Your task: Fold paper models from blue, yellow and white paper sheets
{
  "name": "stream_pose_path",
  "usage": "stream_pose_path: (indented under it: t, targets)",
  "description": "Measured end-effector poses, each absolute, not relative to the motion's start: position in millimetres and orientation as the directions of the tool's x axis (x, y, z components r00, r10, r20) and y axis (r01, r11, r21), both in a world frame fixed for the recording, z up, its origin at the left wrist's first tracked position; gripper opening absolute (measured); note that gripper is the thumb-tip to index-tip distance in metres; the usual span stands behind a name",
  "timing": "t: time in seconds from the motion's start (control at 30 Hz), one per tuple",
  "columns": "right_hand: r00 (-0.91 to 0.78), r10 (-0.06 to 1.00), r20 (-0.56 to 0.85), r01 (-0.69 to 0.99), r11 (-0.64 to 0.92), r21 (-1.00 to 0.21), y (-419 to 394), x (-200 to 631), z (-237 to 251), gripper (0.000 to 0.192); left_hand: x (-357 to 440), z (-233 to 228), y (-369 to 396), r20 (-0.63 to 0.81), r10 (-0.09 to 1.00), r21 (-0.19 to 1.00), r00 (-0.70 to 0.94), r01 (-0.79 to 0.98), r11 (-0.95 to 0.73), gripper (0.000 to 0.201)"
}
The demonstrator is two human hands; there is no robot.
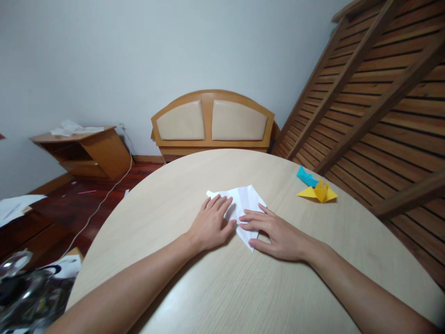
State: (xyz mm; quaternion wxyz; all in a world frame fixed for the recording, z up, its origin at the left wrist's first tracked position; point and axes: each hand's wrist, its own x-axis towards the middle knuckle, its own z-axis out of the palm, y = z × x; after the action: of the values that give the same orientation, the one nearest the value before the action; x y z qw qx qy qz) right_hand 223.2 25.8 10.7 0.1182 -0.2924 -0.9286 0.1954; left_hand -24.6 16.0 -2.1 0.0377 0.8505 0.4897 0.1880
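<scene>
A partly folded white paper (246,200) lies near the middle of a round, pale wooden table (181,195). My left hand (210,222) rests flat on the paper's left part, fingers together and pointing away from me. My right hand (274,232) lies flat over the paper's right and near part, its fingertips meeting those of the left hand at a fold. Neither hand grips anything; both press down on the sheet.
A folded yellow paper figure (318,192) and a folded blue one (306,176) lie at the table's right. Behind the table stands a wooden headboard (212,121); a slatted bed frame (378,93) leans at right. A low wooden shelf (86,150) and a cable (100,204) are on the floor at left.
</scene>
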Motion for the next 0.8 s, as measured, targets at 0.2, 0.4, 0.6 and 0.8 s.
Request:
stream_pose_path:
  t: [0.2, 0.4, 0.6, 0.8]
  targets:
    - [-0.794, 0.586, 0.164, 0.503, 0.783, -0.364, 26.3, 224.9, 9.2, 0.041, -28.5, -5.6, 21.7, 0.324, 0.848, 0.240, 0.419, 0.831, -0.502, 0.067]
    - [-0.714, 0.629, 0.307, 0.567, 0.777, -0.273, 29.0, 228.4, 6.8, 0.034, -30.0, 2.0, 22.4, 0.300, 0.910, 0.186, 0.284, 0.919, -0.348, 0.066]
    - [-0.658, 0.689, 0.304, 0.615, 0.724, -0.311, 30.1, 225.4, 4.5, 0.030, -37.9, 11.5, 19.0, 0.290, 0.925, 0.253, 0.246, 0.912, -0.322, 0.049]
    - [-0.631, 0.700, 0.334, 0.596, 0.713, -0.369, 28.3, 222.7, 5.2, 0.014, -41.6, 24.8, 10.8, 0.297, 0.901, 0.433, 0.317, 0.796, -0.422, 0.013]
